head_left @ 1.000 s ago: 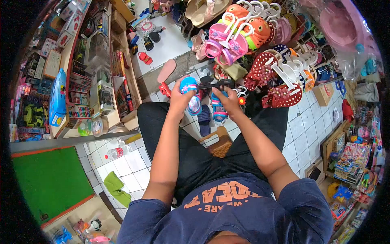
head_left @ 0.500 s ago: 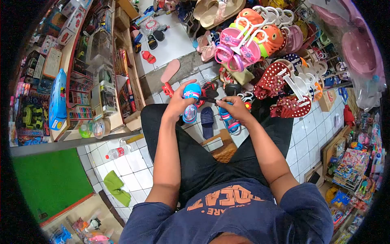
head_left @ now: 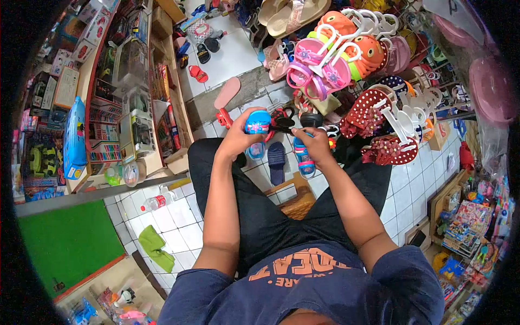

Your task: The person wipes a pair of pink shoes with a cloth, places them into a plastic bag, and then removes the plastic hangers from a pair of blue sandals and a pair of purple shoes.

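Note:
In my left hand (head_left: 237, 136) is a child's blue sandal (head_left: 257, 122) with pink decoration, fingers wrapped round its side. My right hand (head_left: 318, 146) grips a matching blue sandal (head_left: 305, 161), which hangs below the fingers with pink and white straps showing. A thin black piece (head_left: 283, 129) spans the gap between the two sandals and meets the right thumb and fingertips; its exact kind is unclear. Under the hands, a dark blue slipper (head_left: 276, 162) lies on the tiles between my knees.
To the right stand pink clogs (head_left: 336, 73) and red polka-dot shoes (head_left: 368, 103) on white hangers. A pink insole (head_left: 227, 93) and red sandals (head_left: 198, 74) lie ahead on the floor. Left are toy shelves (head_left: 146, 97), a bottle (head_left: 157, 202) and a green cloth (head_left: 155, 248).
The left sandal has tilted, showing more of its blue top end. The right sandal has turned more upright and shifted slightly left, with the right hand rotating along with it.

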Tool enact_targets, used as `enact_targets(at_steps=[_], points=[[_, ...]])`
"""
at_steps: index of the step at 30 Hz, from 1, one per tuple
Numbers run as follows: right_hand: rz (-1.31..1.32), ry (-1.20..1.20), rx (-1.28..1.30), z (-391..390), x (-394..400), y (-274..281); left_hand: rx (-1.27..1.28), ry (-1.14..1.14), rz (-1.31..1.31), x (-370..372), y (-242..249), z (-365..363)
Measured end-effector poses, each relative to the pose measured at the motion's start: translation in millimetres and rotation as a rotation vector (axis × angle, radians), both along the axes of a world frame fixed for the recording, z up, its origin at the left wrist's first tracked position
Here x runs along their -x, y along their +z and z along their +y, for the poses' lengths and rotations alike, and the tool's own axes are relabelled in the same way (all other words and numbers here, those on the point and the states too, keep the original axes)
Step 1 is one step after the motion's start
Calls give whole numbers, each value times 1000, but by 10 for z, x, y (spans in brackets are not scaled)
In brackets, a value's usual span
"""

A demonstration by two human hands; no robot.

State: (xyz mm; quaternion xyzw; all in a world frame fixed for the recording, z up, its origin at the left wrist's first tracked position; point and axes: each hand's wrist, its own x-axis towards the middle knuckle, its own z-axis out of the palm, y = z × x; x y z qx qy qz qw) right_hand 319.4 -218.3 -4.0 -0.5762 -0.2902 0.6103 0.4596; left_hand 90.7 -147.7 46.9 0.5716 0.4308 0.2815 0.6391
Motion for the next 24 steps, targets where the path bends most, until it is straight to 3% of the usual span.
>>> enact_targets(at_steps=[6,9,11,18,24], points=[[65,-40,-7,22,-9,71,-97,-65,-22,-6,-49,42],[-159,-26,-147,19,-26,17,-64,-17,-174,-40,-78,5],[-272,-40,-229,4,-33,50,-55,6,-142,-62,-119,16],[-236,-84,-280,12,-62,84,-16,-38,-129,-122,-129,110],[-286,-155,-255,97,-137,-243,12,-82,-18,-259,-153,175]])
